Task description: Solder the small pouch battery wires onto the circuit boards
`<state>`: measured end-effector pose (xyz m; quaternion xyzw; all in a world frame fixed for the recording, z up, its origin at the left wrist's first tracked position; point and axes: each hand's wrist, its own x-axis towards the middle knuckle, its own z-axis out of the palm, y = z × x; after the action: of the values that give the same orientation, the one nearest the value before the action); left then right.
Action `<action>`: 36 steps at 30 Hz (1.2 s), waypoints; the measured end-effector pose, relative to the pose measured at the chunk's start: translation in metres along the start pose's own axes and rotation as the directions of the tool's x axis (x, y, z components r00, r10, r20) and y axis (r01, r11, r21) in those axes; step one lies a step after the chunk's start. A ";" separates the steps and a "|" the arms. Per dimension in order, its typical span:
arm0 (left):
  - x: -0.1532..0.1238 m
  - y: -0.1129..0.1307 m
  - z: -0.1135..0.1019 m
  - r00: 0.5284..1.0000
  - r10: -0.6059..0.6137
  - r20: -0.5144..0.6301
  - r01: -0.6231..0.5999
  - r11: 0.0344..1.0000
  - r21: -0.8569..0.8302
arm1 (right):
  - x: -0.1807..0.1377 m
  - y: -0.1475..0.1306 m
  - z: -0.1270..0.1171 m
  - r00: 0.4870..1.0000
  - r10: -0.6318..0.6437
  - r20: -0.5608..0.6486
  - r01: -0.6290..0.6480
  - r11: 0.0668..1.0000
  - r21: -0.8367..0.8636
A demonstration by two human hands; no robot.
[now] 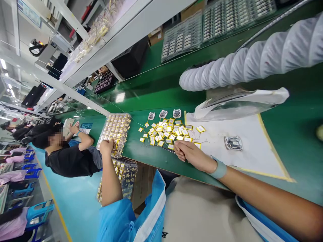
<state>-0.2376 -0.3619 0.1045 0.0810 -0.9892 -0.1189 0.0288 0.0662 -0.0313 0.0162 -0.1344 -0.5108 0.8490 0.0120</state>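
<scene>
My left hand [107, 147] reaches over the front of a clear plastic tray [127, 118] filled with small flat battery packs. Its fingers are closed in a pinch among the packs; what lies between them is hidden. Close to the near side of a loose pile of yellow-edged battery packs [168, 129], my right hand [189, 154] has its fingers curled together, wearing a light green wristband [219, 168]. Whatever those fingers may hold cannot be made out. Thin wires trail from some packs. Behind the pile lie three small white-framed circuit housings [177, 113] in a row.
Another white-framed housing [233, 143] rests on a white sheet [254, 158] edged with yellow tape. A ribbed grey duct [242, 60] with a plastic hood hangs over it. More filled trays [128, 178] are stacked below the bench edge. A co-worker [73, 158] sits at left.
</scene>
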 end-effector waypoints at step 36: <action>-0.170 0.144 0.116 0.920 0.393 0.008 -0.233 0.563 -0.793 | -0.004 -0.002 -0.003 0.992 -0.129 0.004 0.125 0.954 -0.271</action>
<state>-0.1012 -0.1692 0.0204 -0.1284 -0.8353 -0.5345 -0.0098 0.0701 -0.0281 0.0173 -0.1077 -0.6294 0.7678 0.0517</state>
